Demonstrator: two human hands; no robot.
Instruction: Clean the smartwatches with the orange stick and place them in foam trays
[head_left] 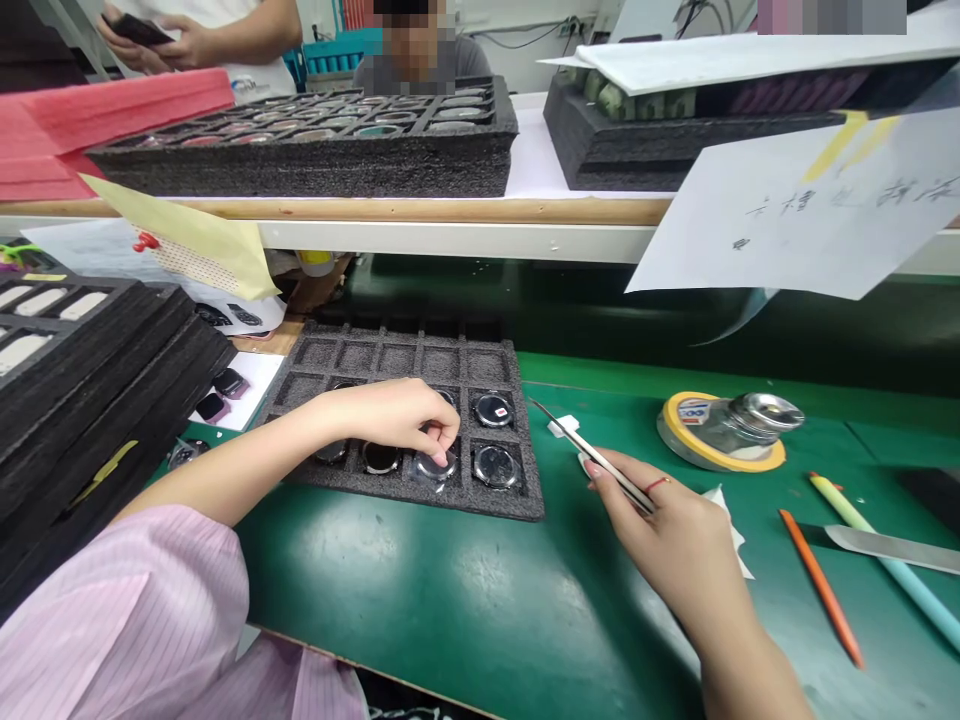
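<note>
My left hand [401, 415] reaches over a black foam tray [525, 500] and pinches a round watch part [436, 466] sitting in a front-row cell. More round parts fill neighbouring cells [496, 465]. My right hand [667, 530] rests on the green mat to the right of the tray. It is closed on a pair of tweezers [581, 448] whose tip points up and left, near a small white piece [562, 426].
A metal dispenser on a yellow tape roll [724, 432] stands at right, with an orange pencil [821, 587], a pale pen [885, 560] and a blade [892, 548]. Stacked foam trays [90, 390] stand at left, more on the shelf [322, 140]. Other people stand behind it.
</note>
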